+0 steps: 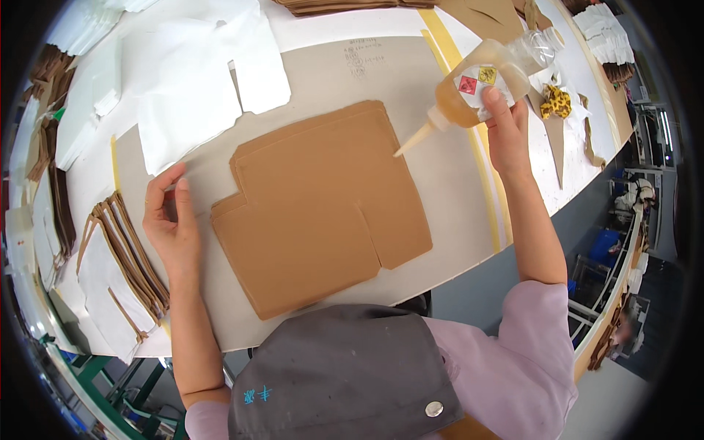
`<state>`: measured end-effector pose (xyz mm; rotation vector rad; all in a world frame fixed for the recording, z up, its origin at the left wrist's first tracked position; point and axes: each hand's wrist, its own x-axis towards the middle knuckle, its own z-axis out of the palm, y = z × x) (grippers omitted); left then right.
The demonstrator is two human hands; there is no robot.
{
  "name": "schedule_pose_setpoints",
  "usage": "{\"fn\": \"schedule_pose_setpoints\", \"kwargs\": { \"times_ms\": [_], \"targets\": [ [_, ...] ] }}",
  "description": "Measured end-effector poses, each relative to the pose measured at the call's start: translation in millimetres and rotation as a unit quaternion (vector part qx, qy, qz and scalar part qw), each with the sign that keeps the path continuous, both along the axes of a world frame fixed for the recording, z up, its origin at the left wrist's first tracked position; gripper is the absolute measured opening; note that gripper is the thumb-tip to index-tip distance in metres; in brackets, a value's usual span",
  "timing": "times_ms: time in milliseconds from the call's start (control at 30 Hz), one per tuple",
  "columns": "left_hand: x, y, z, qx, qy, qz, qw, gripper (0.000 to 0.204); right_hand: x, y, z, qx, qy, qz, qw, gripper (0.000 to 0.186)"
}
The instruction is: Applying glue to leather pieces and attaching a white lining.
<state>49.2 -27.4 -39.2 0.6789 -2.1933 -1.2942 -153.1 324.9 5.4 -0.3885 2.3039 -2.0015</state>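
A brown cut piece (315, 213), leather-like, lies flat in front of me, with a slit near its lower right and a notch at its left. My right hand (507, 132) grips a clear squeeze bottle (455, 95) of amber liquid, tilted nozzle-down. Its pale tapered tip is at the brown piece's upper right edge; whether it touches cannot be told. Left of the brown piece, my left hand (173, 220) is raised with fingers loosely curled and apart, nothing visible in it. Its fingertips are near the lower edge of a white sheet (187, 95).
A grey board (308, 81) with yellow tape strips covers the table's middle. Brown and white pieces (121, 257) are stacked at the left. Behind the bottle stand a clear plastic container (539, 48) and a yellow-and-brown spotted item (556, 101). More stacks line the far edge.
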Motion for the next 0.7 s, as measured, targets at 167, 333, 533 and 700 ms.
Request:
{"fn": "schedule_pose_setpoints", "kwargs": {
  "times_ms": [167, 333, 533, 700],
  "targets": [
    [0, -2, -1, -0.003, -0.010, -0.013, 1.000, 0.018, 35, 27, 0, 0.015, -0.026, -0.014, 0.999, 0.061],
    [1, -2, -3, 0.001, -0.003, -0.021, 1.000, 0.019, 78, 63, -6, 0.007, -0.061, -0.030, 0.998, 0.064],
    [2, -4, -6, 0.001, 0.005, -0.025, 1.000, 0.020, 128, 100, -27, -0.064, -0.012, -0.073, 0.995, 0.068],
    [3, -5, -6, -0.010, -0.008, -0.041, 0.999, 0.026, 158, 92, -47, -0.082, 0.016, -0.090, 0.992, 0.078]
  ]
}}
